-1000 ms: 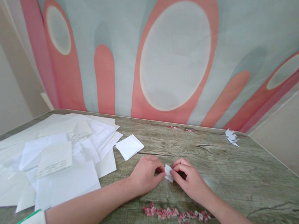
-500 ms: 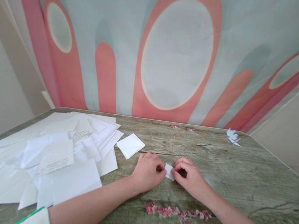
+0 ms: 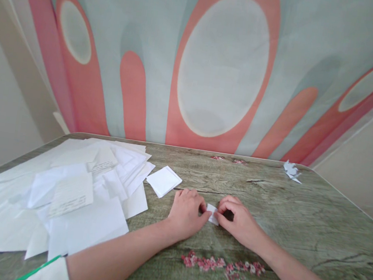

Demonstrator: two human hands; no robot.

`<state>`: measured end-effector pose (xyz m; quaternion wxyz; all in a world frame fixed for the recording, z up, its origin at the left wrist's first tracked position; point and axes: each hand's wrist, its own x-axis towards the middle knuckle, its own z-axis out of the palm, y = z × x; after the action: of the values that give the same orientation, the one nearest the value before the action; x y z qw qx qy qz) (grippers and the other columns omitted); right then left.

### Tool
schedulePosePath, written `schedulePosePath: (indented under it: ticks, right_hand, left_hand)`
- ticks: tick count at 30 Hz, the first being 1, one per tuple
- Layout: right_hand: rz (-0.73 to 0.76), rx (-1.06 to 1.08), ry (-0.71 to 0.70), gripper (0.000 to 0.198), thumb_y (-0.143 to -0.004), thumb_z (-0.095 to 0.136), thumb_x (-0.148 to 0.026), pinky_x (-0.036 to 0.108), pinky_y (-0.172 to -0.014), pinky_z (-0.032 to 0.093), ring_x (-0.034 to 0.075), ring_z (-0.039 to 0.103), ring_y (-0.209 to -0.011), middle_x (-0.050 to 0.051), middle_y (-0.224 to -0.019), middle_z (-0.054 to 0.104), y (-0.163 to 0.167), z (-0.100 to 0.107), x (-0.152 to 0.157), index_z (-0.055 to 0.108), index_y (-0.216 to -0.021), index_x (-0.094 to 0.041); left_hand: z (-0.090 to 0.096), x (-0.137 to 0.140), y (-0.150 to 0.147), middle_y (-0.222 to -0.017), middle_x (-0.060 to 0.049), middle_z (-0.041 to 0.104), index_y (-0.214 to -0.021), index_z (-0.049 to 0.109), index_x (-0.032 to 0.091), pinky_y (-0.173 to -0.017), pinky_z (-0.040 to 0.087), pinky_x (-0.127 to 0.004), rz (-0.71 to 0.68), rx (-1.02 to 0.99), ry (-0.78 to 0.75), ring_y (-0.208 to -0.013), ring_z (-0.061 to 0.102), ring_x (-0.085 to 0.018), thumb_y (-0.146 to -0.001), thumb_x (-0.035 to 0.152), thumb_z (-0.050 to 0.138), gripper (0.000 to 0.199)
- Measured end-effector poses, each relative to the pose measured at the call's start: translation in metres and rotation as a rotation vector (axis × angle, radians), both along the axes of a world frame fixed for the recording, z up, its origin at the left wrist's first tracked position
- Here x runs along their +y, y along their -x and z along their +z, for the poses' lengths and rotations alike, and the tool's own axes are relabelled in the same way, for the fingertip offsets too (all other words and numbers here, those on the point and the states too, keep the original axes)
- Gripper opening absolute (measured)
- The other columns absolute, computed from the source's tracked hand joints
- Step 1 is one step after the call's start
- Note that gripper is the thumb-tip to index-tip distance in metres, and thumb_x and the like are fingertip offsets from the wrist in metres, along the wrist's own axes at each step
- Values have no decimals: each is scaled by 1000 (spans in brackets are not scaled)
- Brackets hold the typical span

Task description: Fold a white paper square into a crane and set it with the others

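Note:
A small folded piece of white paper (image 3: pixel 212 215) is between my two hands, low over the wood-grain table. My left hand (image 3: pixel 189 214) pinches its left edge between thumb and fingers. From the other side my right hand (image 3: pixel 236 217) grips the paper's right edge, thumb and forefinger closed on it. The fingertips cover parts of the paper, so its exact folds cannot be made out. Just beyond my left hand lies a small stack of square white paper (image 3: pixel 164 181).
A wide, overlapping pile of white sheets (image 3: pixel 85 232), some with printed lines, covers the table's left side. Folded white paper pieces (image 3: pixel 292 171) sit at the far right corner. Pink flowers (image 3: pixel 206 262) are printed on the table (image 3: pixel 298 224). A patterned backdrop (image 3: pixel 158 29) stands behind.
My left thumb has shifted slightly right, further over the small paper. My right hand keeps its grip almost unmoved. The whole view has shifted very slightly.

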<state>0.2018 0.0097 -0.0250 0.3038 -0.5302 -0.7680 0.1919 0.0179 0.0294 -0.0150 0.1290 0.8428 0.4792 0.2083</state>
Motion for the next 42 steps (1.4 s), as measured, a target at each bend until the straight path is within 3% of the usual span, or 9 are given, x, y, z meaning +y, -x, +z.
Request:
schedulePosePath:
  ticks: [20, 25, 27, 30, 34, 42]
  right_hand:
    - [-7, -41, -5, 11, -73, 57, -16, 32, -72, 40, 18, 52, -76, 1, -73, 56, 0, 1, 1, 55, -63, -20]
    - [-14, -49, 6, 10, -72, 59, -16, 32, -72, 40, 18, 52, -78, 2, -74, 56, 1, 3, -1, 55, -64, -20]
    - [-19, -45, 9, 9, -72, 59, -16, 32, -73, 40, 18, 52, -78, 2, -74, 57, 1, 4, 0, 55, -65, -20]
    - [-13, -19, -2, 10, -71, 59, -15, 32, -72, 41, 18, 52, -77, 1, -73, 57, 1, 3, 1, 55, -64, -20]
    - [-3, -2, -7, 10, -70, 60, -14, 31, -73, 41, 17, 52, -77, 1, -73, 57, 1, 2, 2, 56, -63, -20]
    - [-7, -20, -4, 10, -72, 60, -16, 32, -72, 41, 17, 52, -76, 1, -73, 56, 2, 5, 1, 56, -63, -20]
  left_hand:
    - [5, -4, 2, -86, -3, 56, -77, 57, 20, -82, 35, -37, -36, 28, 4, -89, 49, -21, -77, 33, 59, 13]
    - [23, -3, 9, -95, -3, 57, -94, 57, 20, -86, 34, -35, -151, -21, -77, -95, 48, -19, -85, 24, 48, 14]
    - [35, -5, 11, -99, -3, 57, -101, 58, 22, -88, 34, -35, -230, 36, -125, -96, 48, -18, -88, 19, 40, 22]
    - [45, -16, 10, -100, -4, 58, -98, 61, 23, -92, 31, -38, -370, 216, -199, -99, 47, -21, -86, 21, 44, 20]
    - [36, -35, 7, -109, -9, 57, -116, 51, 16, -102, 19, -42, -372, 386, -308, -104, 46, -24, -86, 38, 46, 38]
    - [22, -38, 9, -109, -8, 58, -119, 50, 17, -105, 15, -42, -338, 431, -306, -105, 46, -24, -84, 49, 44, 48]
